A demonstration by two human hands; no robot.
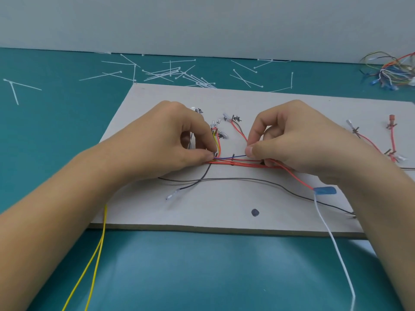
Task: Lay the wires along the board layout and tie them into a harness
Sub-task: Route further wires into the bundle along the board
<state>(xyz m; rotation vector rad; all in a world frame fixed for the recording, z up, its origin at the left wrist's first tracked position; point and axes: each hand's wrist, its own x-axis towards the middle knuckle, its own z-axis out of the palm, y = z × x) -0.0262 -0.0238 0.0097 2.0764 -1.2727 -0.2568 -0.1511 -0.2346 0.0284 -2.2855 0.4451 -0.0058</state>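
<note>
The step in hand appears to be the laying of a blue wire into the main run. It is pinched at 1 end between thumb and forefinger of the left hand and at the other by the same 2 fingers of the right hand, at the centre of the frame. To do this well, the wire should be kept taut and straight and lowered flush against the red wire bundle just beneath it. It should be guided past the small dark peg so that no crossing is made. The grip should be kept light, so that the branch wires fanned toward the upper middle are not dragged off their marks. Tying is judged better left until every wire is seated

The harness is laid on the grey board, which is set on the teal table. Red wires are run from left to right across the board's middle. A dark grey wire is curved loosely below them. 2 yellow wires are trailed off at lower left, and a white wire is hung from a blue connector at lower right. White cable ties are scattered across the upper part of the frame
</note>
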